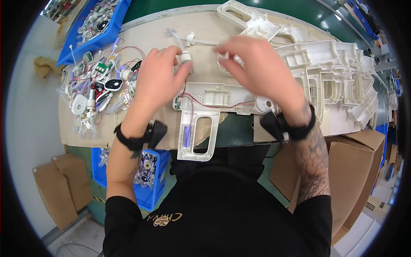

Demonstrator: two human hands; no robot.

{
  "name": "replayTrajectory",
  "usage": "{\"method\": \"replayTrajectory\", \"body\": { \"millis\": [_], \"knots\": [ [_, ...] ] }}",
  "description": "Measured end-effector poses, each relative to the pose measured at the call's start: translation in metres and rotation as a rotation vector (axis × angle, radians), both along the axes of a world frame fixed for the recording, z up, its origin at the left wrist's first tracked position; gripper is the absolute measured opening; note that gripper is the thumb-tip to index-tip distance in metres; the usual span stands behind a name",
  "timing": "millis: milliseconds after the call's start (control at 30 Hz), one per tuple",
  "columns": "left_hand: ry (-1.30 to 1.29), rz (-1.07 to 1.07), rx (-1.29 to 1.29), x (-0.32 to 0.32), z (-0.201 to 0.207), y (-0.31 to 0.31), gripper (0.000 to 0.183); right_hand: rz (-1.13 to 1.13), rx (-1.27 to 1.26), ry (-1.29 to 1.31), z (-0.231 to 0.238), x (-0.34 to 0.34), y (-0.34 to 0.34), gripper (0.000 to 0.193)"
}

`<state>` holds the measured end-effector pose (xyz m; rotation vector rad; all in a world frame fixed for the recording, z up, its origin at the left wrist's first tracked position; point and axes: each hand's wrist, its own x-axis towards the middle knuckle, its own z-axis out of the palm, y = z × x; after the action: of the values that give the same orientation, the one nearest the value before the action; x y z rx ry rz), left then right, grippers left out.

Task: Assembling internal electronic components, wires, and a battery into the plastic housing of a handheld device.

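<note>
A small white cylindrical part (185, 56) with a clear tube (177, 40) sits between the thumb and fingers of my left hand (158, 75). My right hand (252, 62) is to its right, above the bench, with curled fingers blurred by motion; whether something white at its fingertips is held is unclear. Below both hands lies a white gun-shaped plastic housing half (199, 112), its handle toward me. Red and dark wires (205, 105) run through it, a purple cylindrical cell (187, 136) lies in the handle, and a white round disc (263, 104) is at its right end. Beyond, a white ring-shaped fitting (191, 39) lies on the cardboard.
Tangled wires, boards and tubes (100, 81) heap on the left. Blue bins (114, 31) (157, 182) stand at the far left and below the bench. Stacked white housing halves (334, 73) fill the right. Cardboard boxes (351, 175) stand below right.
</note>
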<state>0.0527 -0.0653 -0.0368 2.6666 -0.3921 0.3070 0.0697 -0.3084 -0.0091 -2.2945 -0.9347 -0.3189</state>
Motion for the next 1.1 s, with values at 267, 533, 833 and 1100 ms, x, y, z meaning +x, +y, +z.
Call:
{"method": "replayTrajectory", "body": {
  "millis": [267, 533, 833, 1100],
  "knots": [
    [0.201, 0.097, 0.378, 0.034, -0.029, -0.02, 0.056, -0.049, -0.62, 0.184, -0.037, 0.126, 0.076, 0.041],
    [0.336, 0.182, -0.634, 0.021, -0.021, -0.003, 0.053, 0.043, -0.445, 0.049, -0.005, 0.135, 0.071, 0.032],
    [0.463, -0.173, -1.059, -0.014, -0.003, 0.007, 0.055, 0.186, -0.053, 0.227, 0.122, 0.036, 0.026, 0.034],
    [0.262, -0.557, -0.244, -0.021, 0.001, 0.0, 0.042, -0.024, 0.086, 0.572, 0.056, -0.042, -0.044, 0.02]
  ]
}}
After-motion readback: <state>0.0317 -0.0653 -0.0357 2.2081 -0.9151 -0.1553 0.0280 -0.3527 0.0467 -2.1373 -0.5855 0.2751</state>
